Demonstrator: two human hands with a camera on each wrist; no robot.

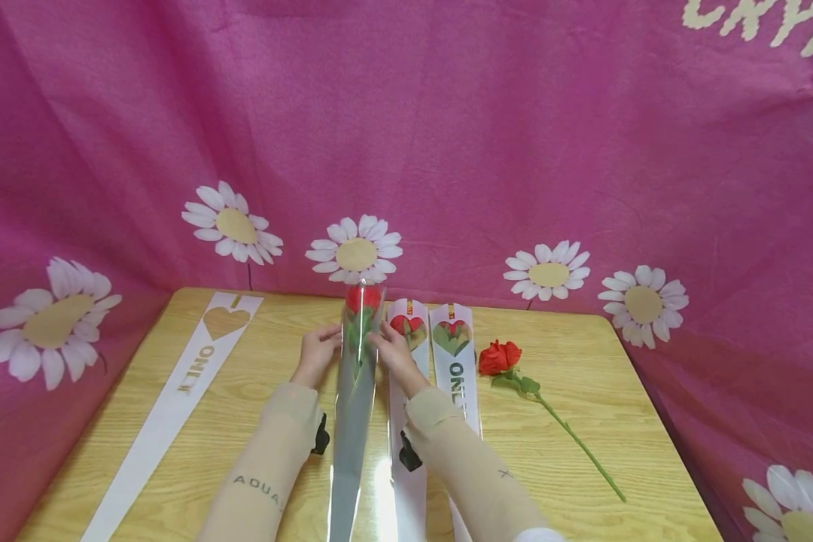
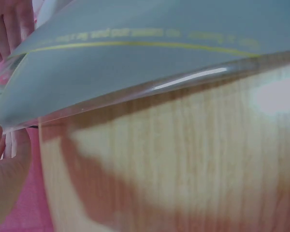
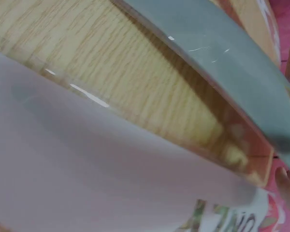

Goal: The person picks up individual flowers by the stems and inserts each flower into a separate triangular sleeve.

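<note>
A red rose (image 1: pixel 362 301) stands inside a clear-fronted flower sleeve (image 1: pixel 355 421) with a grey-blue back, raised at its top end. My left hand (image 1: pixel 317 352) holds the sleeve's left edge near the bloom, its fingers partly behind the sleeve. On the opposite edge, my right hand (image 1: pixel 396 354) grips at about the same height. The left wrist view has the sleeve's grey-blue side (image 2: pixel 111 72) with a thin gold line, the left thumb (image 2: pixel 12 169) at its edge. In the right wrist view, the sleeve (image 3: pixel 222 53) slants above a white one.
Two white sleeves, one near (image 1: pixel 409 452) and one farther right (image 1: pixel 455 361), show roses through heart windows. A loose red rose (image 1: pixel 501 357) lies right of them. Another white sleeve (image 1: pixel 169 399) lies at the left. Pink daisy-print cloth (image 1: pixel 447 150) surrounds the wooden table (image 1: pixel 569 391).
</note>
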